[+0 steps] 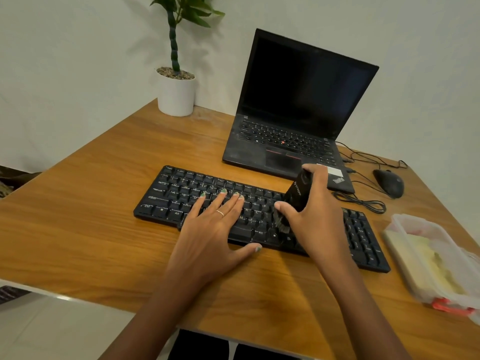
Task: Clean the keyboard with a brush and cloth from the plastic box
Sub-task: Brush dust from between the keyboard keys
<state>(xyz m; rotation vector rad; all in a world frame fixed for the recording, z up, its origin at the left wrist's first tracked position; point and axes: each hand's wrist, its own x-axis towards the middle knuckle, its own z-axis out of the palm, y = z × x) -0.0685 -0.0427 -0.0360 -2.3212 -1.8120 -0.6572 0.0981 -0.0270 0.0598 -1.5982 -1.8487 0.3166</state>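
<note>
1. Your left hand [211, 224] lies flat, fingers straight, on the black keyboard [181, 196].
2. Your right hand [315, 211] grips the black brush [296, 196], bristles on the keys.
3. The plastic box [439, 258] sits at the desk's [78, 229] right edge, near the keyboard's end.

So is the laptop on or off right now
Cannot tell for sure. The laptop lid is open and upright, but its screen is fully dark, so it could be off or asleep. No lit indicator is visible.

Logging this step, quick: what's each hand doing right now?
Left hand: open, fingers flat on the keyboard.
Right hand: holding the brush, bristles on the keys.
</note>
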